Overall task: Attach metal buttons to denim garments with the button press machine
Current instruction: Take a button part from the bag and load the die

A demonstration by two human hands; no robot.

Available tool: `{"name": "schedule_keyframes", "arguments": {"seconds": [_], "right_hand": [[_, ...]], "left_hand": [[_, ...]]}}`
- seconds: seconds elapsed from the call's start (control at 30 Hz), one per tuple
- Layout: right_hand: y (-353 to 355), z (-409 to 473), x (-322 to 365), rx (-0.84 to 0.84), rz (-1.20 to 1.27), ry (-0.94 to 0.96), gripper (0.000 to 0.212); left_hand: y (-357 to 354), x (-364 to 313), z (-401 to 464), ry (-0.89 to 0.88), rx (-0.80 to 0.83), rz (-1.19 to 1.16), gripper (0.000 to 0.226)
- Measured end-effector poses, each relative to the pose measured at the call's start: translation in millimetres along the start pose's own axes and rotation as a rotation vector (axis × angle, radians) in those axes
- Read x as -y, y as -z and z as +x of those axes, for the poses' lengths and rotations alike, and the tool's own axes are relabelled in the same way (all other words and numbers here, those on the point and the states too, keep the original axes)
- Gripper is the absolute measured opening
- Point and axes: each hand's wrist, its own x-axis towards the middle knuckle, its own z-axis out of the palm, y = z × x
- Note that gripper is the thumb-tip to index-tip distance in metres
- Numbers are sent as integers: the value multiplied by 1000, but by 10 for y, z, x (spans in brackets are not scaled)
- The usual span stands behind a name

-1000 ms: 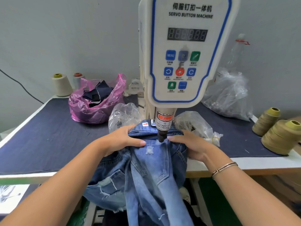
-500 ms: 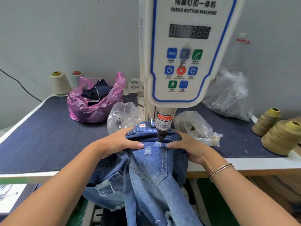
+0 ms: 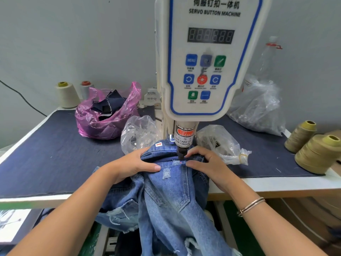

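Holding the jeans (image 3: 166, 193) flat at the table (image 3: 55, 154) edge, both hands pinch the waistband under the button machine (image 3: 208, 58). The left hand (image 3: 136, 163) has its thumb on top and fingers curled over the band; the right hand (image 3: 208, 165) grips likewise. The machine's punch (image 3: 181, 153) sits right between the two thumbs.

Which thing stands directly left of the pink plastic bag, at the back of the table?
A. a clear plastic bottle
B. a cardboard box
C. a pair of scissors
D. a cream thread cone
D: the cream thread cone stands upright at the table's back edge, just left of the pink plastic bag.
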Motion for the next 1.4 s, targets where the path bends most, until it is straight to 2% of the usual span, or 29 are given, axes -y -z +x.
{"name": "schedule_keyframes", "arguments": {"seconds": [0.17,0.33,0.4,0.6,0.93,1.23,1.4], "right_hand": [[17,18,35,-22,-133,-22,8],[10,30,37,20,-379,16,28],[26,29,10,34,-406,24,31],[-2,21,-94,34,-245,-20,29],[0,56,-172,34,-61,-56,27],[5,72,-231,24,-22,-57,27],[2,57,-238,31,-21,-58,29]], "left_hand": [[-16,29,6,0,-15,7,45],[-18,56,12,0,-17,-11,47],[-5,53,19,10,-9,-7,43],[9,73,35,27,-22,-17,50],[26,127,43,4,-51,-46,46],[29,138,67,9,-65,-20,49],[43,155,77,7,-66,-35,62]]}}
